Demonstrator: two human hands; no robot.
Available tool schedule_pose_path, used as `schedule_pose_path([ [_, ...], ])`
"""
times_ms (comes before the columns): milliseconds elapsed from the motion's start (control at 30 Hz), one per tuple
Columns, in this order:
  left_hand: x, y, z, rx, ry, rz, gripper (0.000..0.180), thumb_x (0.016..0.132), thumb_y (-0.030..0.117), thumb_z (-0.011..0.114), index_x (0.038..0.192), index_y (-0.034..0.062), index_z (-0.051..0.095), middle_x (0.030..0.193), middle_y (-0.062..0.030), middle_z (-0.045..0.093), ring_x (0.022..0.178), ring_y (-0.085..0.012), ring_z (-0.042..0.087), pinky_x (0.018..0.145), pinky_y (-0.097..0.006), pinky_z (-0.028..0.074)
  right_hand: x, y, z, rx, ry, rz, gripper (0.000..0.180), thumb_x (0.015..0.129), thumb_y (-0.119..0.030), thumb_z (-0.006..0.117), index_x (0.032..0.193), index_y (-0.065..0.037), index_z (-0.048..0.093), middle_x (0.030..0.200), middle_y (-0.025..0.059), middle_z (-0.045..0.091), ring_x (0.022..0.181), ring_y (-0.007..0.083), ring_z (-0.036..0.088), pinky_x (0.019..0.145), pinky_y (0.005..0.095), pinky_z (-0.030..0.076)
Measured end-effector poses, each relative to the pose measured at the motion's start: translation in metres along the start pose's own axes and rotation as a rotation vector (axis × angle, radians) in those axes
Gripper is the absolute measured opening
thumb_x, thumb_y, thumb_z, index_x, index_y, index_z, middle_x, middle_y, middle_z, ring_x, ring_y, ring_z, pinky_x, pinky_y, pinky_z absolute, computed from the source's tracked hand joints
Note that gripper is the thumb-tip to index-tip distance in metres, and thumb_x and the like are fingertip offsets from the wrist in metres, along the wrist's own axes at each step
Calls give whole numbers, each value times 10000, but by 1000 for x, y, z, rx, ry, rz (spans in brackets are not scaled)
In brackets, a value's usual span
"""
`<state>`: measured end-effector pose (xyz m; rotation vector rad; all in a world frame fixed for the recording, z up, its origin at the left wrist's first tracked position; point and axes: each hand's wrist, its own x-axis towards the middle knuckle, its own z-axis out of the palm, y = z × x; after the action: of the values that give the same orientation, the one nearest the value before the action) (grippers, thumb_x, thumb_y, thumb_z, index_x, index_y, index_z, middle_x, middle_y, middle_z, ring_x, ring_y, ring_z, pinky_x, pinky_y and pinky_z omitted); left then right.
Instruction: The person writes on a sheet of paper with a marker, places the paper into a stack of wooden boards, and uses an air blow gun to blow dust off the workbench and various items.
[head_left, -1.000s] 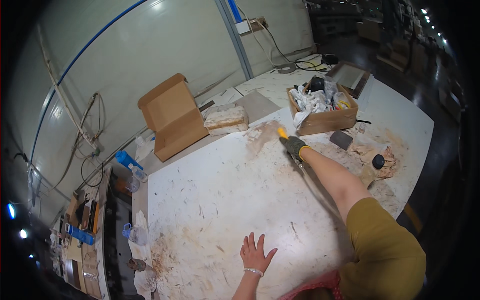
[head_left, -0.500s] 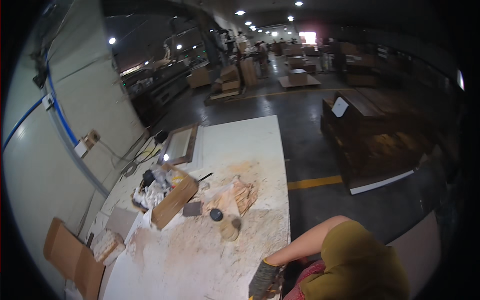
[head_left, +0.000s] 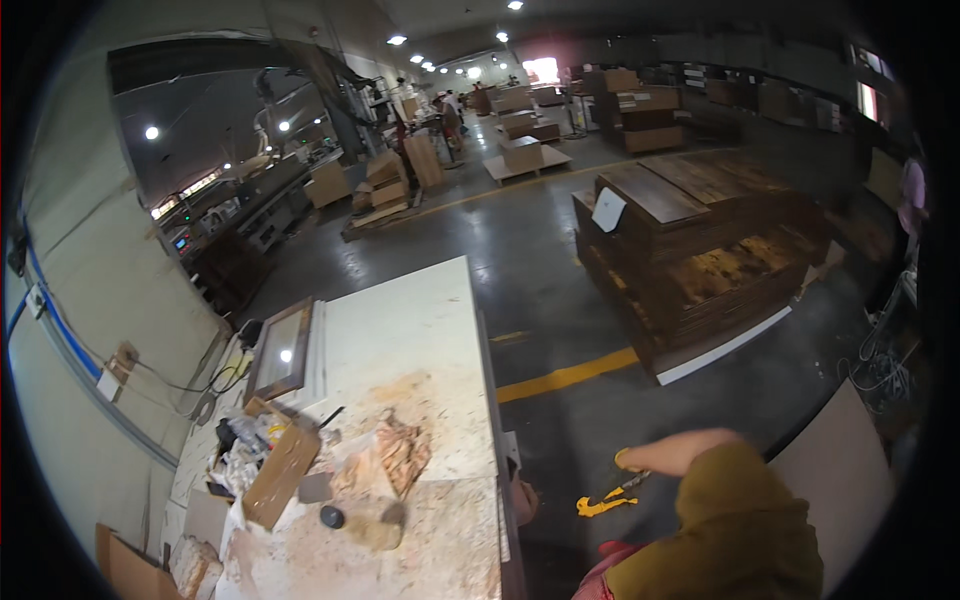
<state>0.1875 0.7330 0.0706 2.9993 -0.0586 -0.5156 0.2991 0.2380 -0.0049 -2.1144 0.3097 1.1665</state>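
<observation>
My right hand (head_left: pixel 625 485) is out past the right edge of the white-topped workbench (head_left: pixel 420 300), over the dark floor. It wears a grey work glove with a yellow cuff and yellow fingers. Dim light and blur hide how far the fingers are bent and whether anything is in them. An olive sleeve (head_left: pixel 740 520) covers that arm down to the elbow. My left hand is out of the picture. On the bench, nearest to me, stand a clear jar of pale contents (head_left: pixel 378 530) with a dark lid (head_left: pixel 332 517) and a crumpled tan cloth (head_left: pixel 400 455).
A cardboard box of rags (head_left: pixel 283 475) and a framed panel (head_left: pixel 280 350) lie along the bench's left side. Across the aisle is a stack of dark wooden boards (head_left: pixel 700 270). A pale board (head_left: pixel 835 460) stands at the lower right, beside tangled cables (head_left: pixel 885 370).
The view has swung right, so the bench sits farther left. My right hand has moved from the bench's near right edge out over the floor.
</observation>
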Motion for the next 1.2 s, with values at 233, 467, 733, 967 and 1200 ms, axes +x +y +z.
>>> schedule_pose_path([
  [233,12,-6,28,119,525,193,525,866,392,473,1294,91,428,1312,-263,378,1146,-436,406,933,-503,377,63,109,84,95,5,165,381,857,-495,509,827,-126,602,702,15,559,557,123,527,499,271,432],
  [467,5,3,32,-36,492,122,577,879,463,427,1340,119,373,1333,-251,356,1174,-425,385,981,-516,342,95,97,125,157,-75,81,392,846,-504,520,857,-120,600,733,25,570,568,124,537,502,268,437],
  [733,16,18,19,-77,337,72,588,891,452,409,1355,98,339,1368,-247,278,1217,-426,304,1008,-512,284,103,93,104,218,-17,41,410,833,-515,533,891,-114,597,769,38,582,580,126,548,505,265,443],
  [967,14,19,8,-114,244,27,598,901,442,394,1369,79,310,1398,-244,210,1255,-427,233,1032,-509,233,60,155,75,173,37,227,431,822,-524,544,921,-108,594,800,49,593,591,127,557,508,263,449],
  [1200,12,22,5,-142,172,7,608,912,433,379,1383,61,280,1428,-240,142,1293,-427,162,1056,-506,182,71,153,62,138,64,201,455,811,-534,556,951,-102,591,831,59,604,601,129,567,511,260,454],
])
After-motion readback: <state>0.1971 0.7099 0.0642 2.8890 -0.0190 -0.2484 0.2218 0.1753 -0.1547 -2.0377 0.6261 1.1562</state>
